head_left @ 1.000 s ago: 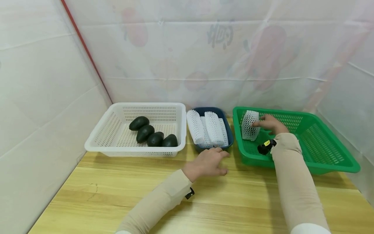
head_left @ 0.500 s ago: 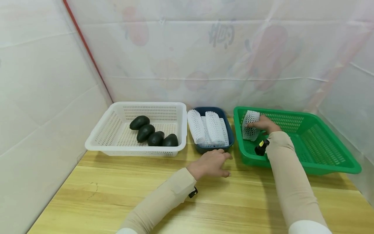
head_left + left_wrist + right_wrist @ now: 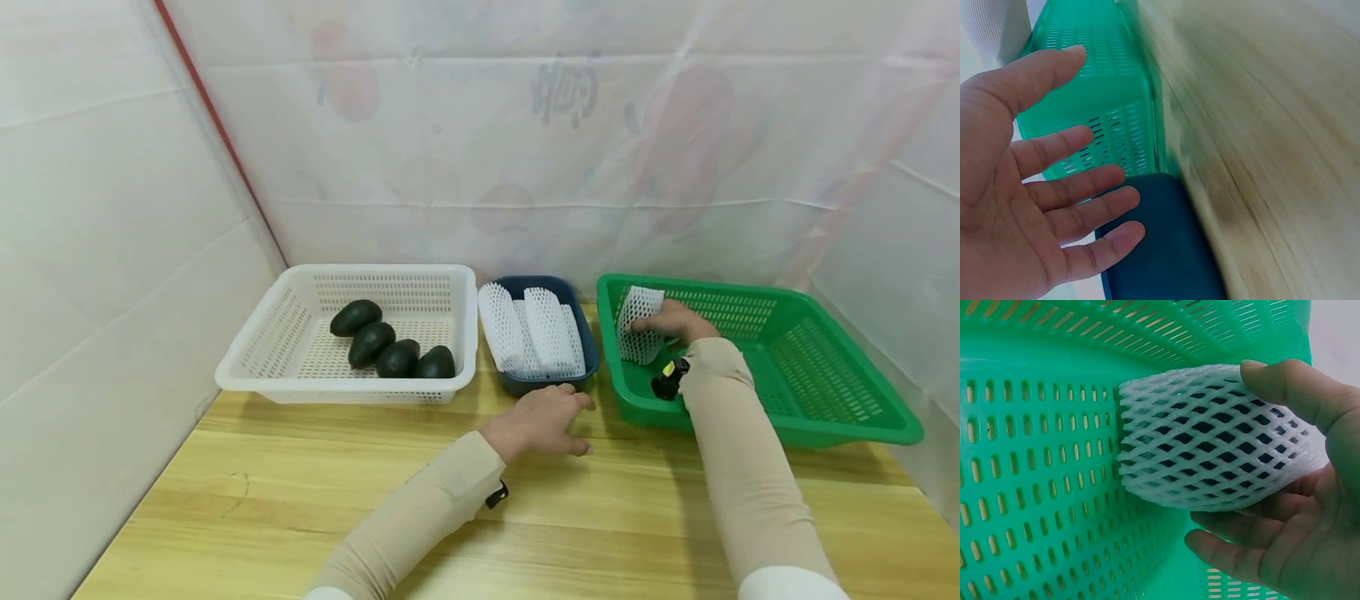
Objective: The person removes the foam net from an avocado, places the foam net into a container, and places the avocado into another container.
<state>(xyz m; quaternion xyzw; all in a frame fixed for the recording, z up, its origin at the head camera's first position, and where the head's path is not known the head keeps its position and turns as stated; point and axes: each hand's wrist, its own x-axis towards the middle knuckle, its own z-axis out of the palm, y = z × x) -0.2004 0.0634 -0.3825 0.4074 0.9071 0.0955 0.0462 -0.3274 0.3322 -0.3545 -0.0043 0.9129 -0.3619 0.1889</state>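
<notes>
My right hand is inside the left end of the green basket, holding a white foam net sleeve with a dark fruit, seemingly an avocado, showing through its mesh. In the right wrist view, the thumb lies on the upper side of the sleeve and the fingers curl beneath it. My left hand hovers over the table just in front of the blue tub, fingers spread and nothing in it. In that tub lie several white foam net sleeves.
At the left stands a white basket holding several dark avocados. The baskets and tub line up along the back of the wooden table. White sheeting hangs behind and at both sides.
My right hand has moved slightly left and its fingers have come round the foam sleeve, which now leans a little left. My left hand has shifted slightly to the right.
</notes>
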